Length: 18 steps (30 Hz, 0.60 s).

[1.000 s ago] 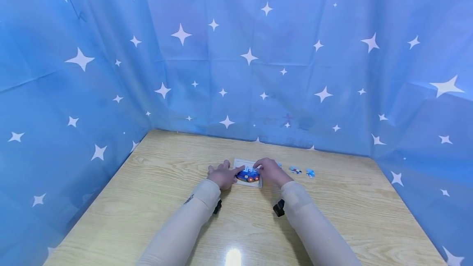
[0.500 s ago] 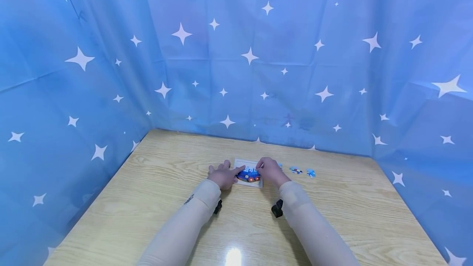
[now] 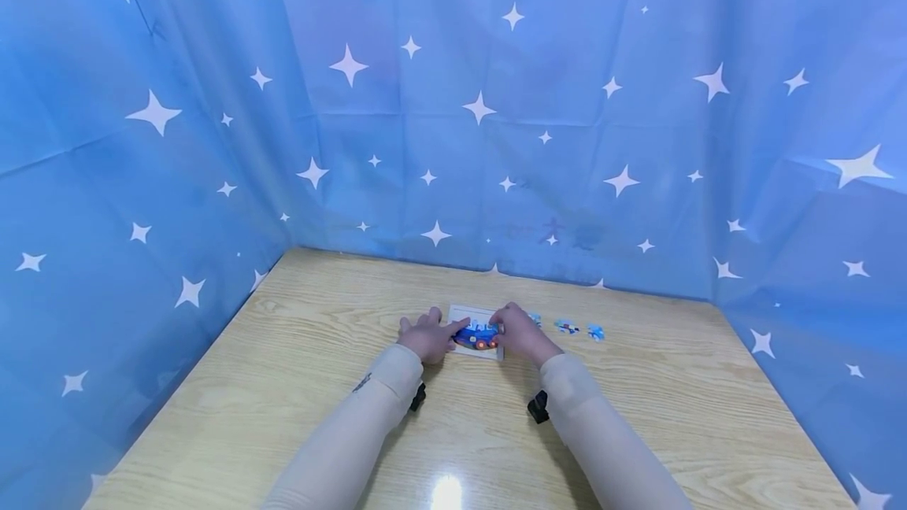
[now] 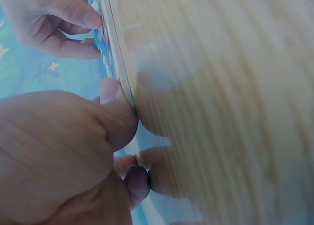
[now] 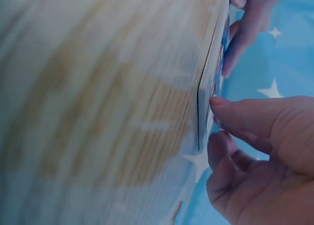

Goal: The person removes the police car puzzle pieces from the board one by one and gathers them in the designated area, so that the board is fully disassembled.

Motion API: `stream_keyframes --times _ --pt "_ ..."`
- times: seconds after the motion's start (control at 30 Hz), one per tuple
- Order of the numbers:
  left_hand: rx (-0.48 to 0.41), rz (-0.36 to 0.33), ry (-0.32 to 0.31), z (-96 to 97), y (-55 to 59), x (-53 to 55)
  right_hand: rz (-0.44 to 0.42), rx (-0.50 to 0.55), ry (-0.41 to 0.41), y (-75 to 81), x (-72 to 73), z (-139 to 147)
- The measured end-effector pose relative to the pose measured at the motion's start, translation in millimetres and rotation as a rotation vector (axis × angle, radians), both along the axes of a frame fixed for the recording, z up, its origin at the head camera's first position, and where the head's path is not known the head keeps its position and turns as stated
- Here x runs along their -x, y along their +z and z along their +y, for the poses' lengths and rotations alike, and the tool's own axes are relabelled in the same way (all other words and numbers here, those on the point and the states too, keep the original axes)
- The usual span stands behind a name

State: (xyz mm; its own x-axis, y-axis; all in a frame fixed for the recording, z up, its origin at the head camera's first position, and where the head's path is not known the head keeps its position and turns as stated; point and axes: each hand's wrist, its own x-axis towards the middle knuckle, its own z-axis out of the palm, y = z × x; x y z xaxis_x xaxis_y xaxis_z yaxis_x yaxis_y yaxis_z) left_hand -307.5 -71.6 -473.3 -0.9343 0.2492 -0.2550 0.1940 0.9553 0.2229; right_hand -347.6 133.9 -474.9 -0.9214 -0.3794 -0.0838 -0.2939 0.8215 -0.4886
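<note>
A small framed jigsaw puzzle (image 3: 476,335) with a blue vehicle picture lies on the wooden table. My left hand (image 3: 427,337) rests at its left side, fingers spread, with the index finger reaching onto the picture. In the left wrist view, the left thumb (image 4: 115,107) touches the frame's edge. At the puzzle's right side, my right hand (image 3: 520,330) has its thumb and index finger bent down onto the picture, a small gap between them. The right thumb (image 5: 235,112) touches the surface in the right wrist view. Whether a piece is between those fingertips cannot be told.
Loose jigsaw pieces lie right of the puzzle: a light-blue one (image 3: 534,319) partly behind my right hand, a multicoloured one (image 3: 567,326) and another blue one (image 3: 596,332). A blue star-patterned curtain (image 3: 453,140) surrounds the table (image 3: 326,313) at the back and sides.
My right thumb and index finger, close together half a second ago, now stand apart on the puzzle's right part. The right wrist has shifted slightly right. My left hand stays in place.
</note>
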Motion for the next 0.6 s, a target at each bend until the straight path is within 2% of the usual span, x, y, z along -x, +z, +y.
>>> stream_keyframes --times 0.1,0.23,0.6 --pt "-0.006 0.001 0.002 -0.1 0.6 -1.1 0.049 -0.056 0.031 0.4 -1.1 -0.7" --pt "-0.018 0.002 0.004 -0.4 1.9 -2.9 0.06 -0.06 0.049 0.5 -0.9 0.2" --pt "-0.018 -0.004 0.007 0.8 3.3 -3.7 -0.025 0.025 0.027 -0.2 -3.8 5.2"
